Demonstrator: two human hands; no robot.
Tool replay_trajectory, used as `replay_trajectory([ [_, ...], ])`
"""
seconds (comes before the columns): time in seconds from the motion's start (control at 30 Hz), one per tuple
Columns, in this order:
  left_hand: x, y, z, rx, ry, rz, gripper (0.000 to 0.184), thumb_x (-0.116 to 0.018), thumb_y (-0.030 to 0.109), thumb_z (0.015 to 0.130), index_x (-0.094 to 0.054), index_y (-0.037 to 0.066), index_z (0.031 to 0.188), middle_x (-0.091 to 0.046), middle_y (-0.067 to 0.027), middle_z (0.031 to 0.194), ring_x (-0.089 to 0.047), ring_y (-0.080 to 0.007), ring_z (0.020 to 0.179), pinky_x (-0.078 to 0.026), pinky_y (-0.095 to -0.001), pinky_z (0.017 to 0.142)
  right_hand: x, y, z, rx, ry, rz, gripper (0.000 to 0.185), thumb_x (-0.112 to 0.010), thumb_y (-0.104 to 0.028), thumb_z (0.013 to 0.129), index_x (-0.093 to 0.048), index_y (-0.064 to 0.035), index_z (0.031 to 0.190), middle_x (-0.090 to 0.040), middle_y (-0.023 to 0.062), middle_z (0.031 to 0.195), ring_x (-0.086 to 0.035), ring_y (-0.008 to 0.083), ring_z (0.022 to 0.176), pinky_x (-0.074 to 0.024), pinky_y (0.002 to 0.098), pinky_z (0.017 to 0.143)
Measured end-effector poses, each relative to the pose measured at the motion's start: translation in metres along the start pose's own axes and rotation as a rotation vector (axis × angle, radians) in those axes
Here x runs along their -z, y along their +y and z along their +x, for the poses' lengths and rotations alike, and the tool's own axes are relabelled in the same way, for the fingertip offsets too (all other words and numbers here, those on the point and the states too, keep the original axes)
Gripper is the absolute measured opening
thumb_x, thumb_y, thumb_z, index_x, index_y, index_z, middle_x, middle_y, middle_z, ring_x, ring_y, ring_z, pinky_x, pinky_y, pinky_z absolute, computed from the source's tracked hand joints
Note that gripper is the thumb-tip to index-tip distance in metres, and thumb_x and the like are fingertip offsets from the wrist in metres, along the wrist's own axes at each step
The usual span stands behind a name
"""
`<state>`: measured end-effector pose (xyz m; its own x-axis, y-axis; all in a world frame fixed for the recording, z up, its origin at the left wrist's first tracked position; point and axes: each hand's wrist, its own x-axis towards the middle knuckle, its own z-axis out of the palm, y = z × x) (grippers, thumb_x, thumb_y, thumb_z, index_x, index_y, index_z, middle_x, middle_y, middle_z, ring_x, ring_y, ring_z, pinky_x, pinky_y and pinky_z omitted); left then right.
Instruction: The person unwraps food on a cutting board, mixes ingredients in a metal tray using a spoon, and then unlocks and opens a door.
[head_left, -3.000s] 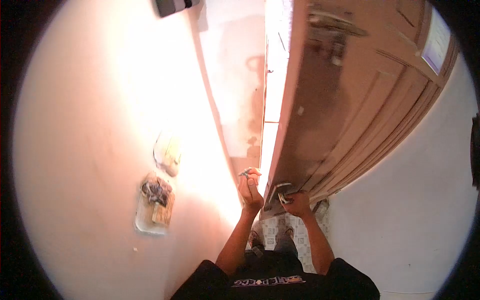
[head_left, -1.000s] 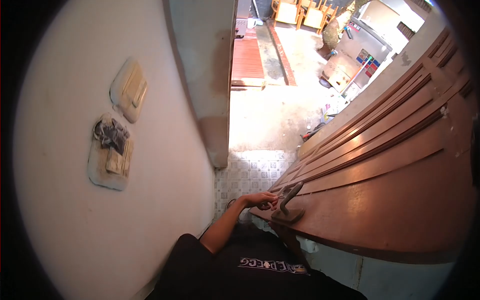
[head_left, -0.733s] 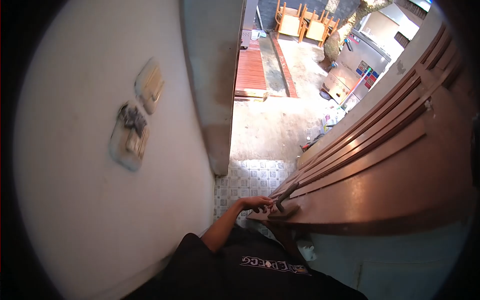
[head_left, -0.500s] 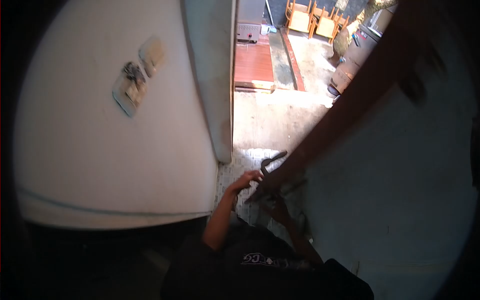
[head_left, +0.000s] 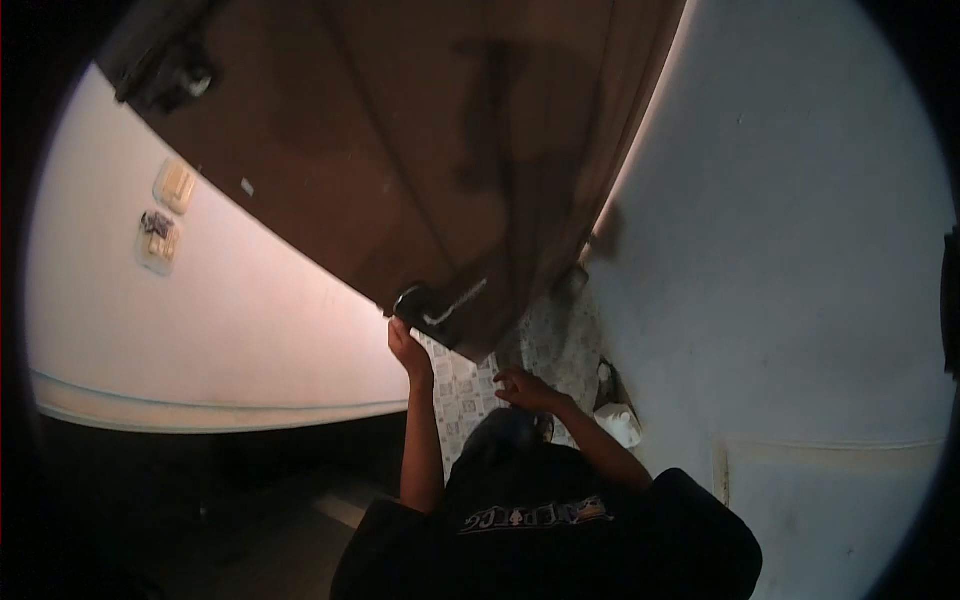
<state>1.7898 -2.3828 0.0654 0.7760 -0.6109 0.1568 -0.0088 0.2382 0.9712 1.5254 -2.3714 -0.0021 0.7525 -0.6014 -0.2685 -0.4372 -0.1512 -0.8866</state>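
Note:
A brown door (head_left: 400, 170) stands across the middle of the view, its free edge near my left hand. On it, close to that edge, is a dark lock with a lever handle (head_left: 458, 303). My left hand (head_left: 407, 350) is raised at the door's edge beside the lock, its fingers closed on the edge; part of the grip is hidden. Lower and to the right, my right hand (head_left: 526, 388) hovers apart from the door, fingers loosely bent and spread, holding nothing I can see.
A pale wall with two switch plates (head_left: 165, 215) is on the left, a grey-blue wall (head_left: 780, 250) on the right. Patterned floor tiles (head_left: 458, 400) show below the door. A white bag-like object (head_left: 617, 425) lies by the right wall. A dark latch (head_left: 180, 75) sits higher on the door.
The door has swung from the right towards the left, covering the view of the outdoor yard and chairs. My left hand has moved left with its edge; my right hand has come away from it.

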Motion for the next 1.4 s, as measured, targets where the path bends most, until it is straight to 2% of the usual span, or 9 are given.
replay_trajectory([
  [0.13,-0.009,-0.008,-0.001,-0.007,0.108,0.170,0.040,-0.033,0.025,0.110,-0.058,-0.005,0.111,-0.064,-0.0138,0.109,-0.062,-0.0219,0.100,-0.049,-0.0339,0.091,0.000,0.045,0.015,-0.051,-0.007,-0.162,0.041,-0.067,-0.033,0.094,-0.059,-0.0068,0.124,-0.054,0.0176,0.121,-0.061,0.0287,0.107,-0.0496,0.0408,0.093],
  [0.23,-0.034,-0.001,-0.004,-0.046,0.253,-0.168,0.043,-0.035,0.035,0.108,-0.058,-0.001,0.116,-0.064,-0.0142,0.111,-0.062,-0.0242,0.101,-0.052,-0.0399,0.090,0.038,0.059,0.002,-0.104,-0.142,-0.111,0.047,-0.067,-0.037,0.093,-0.059,-0.0053,0.127,-0.061,0.0199,0.120,-0.061,0.0352,0.112,-0.0480,0.0455,0.097],
  [0.3,-0.034,-0.007,-0.003,-0.047,0.305,-0.152,0.045,-0.036,0.038,0.108,-0.057,-0.001,0.117,-0.063,-0.0148,0.112,-0.062,-0.0252,0.101,-0.052,-0.0397,0.090,0.076,0.035,-0.017,-0.344,0.077,0.231,0.043,-0.065,-0.039,0.092,-0.066,-0.0039,0.117,-0.063,0.0192,0.121,-0.062,0.0341,0.109,-0.0496,0.0429,0.095],
  [0.37,-0.021,-0.034,0.002,-0.078,0.321,-0.110,0.052,-0.038,0.046,0.106,-0.053,-0.002,0.121,-0.061,-0.0160,0.114,-0.061,-0.0270,0.101,-0.051,-0.0388,0.090,0.076,0.113,-0.005,-0.412,0.330,0.073,0.036,-0.063,-0.031,0.093,-0.066,-0.0033,0.116,-0.063,0.0192,0.119,-0.061,0.0343,0.109,-0.0490,0.0437,0.096],
  [0.5,-0.026,-0.014,-0.005,-0.018,0.280,-0.073,0.048,-0.035,0.038,0.108,-0.052,-0.004,0.123,-0.059,-0.0169,0.116,-0.057,-0.0257,0.105,-0.048,-0.0379,0.092,0.102,0.198,0.016,0.057,0.431,-0.483,0.032,-0.061,-0.024,0.092,-0.066,-0.0026,0.115,-0.064,0.0197,0.118,-0.062,0.0350,0.107,-0.0491,0.0437,0.096],
  [0.57,-0.026,-0.015,-0.005,-0.023,0.287,-0.127,0.043,-0.035,0.032,0.109,-0.052,-0.004,0.123,-0.058,-0.0163,0.114,-0.055,-0.0245,0.104,-0.046,-0.0364,0.092,0.103,0.188,0.031,-0.266,0.640,0.274,0.031,-0.063,-0.017,0.088,-0.065,-0.0023,0.115,-0.065,0.0199,0.114,-0.063,0.0361,0.103,-0.0499,0.0444,0.094],
  [0.8,-0.017,-0.032,-0.003,0.000,0.307,-0.111,0.043,-0.038,0.031,0.108,-0.052,-0.005,0.126,-0.058,-0.0166,0.119,-0.057,-0.0246,0.104,-0.048,-0.0360,0.092,0.130,0.143,0.067,-0.107,0.217,0.066,0.043,-0.059,-0.034,0.100,-0.062,0.0027,0.122,-0.066,0.0114,0.105,-0.063,0.0207,0.085,-0.0527,0.0364,0.078],
  [1.2,-0.018,-0.054,0.025,-0.216,0.460,-0.186,0.042,-0.049,0.040,0.102,-0.049,0.001,0.119,-0.060,-0.0139,0.107,-0.064,-0.0223,0.088,-0.057,-0.0355,0.071,0.147,0.146,0.088,-0.223,0.171,0.140,0.039,-0.064,-0.033,0.097,-0.065,-0.0044,0.124,-0.066,0.0138,0.122,-0.064,0.0264,0.110,-0.0512,0.0398,0.093],
  [1.4,-0.022,-0.048,0.016,-0.176,0.421,-0.112,0.061,-0.038,0.043,0.104,-0.048,-0.009,0.135,-0.054,-0.0246,0.129,-0.059,-0.0322,0.109,-0.054,-0.0399,0.091,0.151,0.067,0.073,-0.216,0.094,-0.051,0.039,-0.062,-0.033,0.099,-0.064,-0.0034,0.123,-0.067,0.0132,0.122,-0.066,0.0292,0.107,-0.0523,0.0414,0.092],
])
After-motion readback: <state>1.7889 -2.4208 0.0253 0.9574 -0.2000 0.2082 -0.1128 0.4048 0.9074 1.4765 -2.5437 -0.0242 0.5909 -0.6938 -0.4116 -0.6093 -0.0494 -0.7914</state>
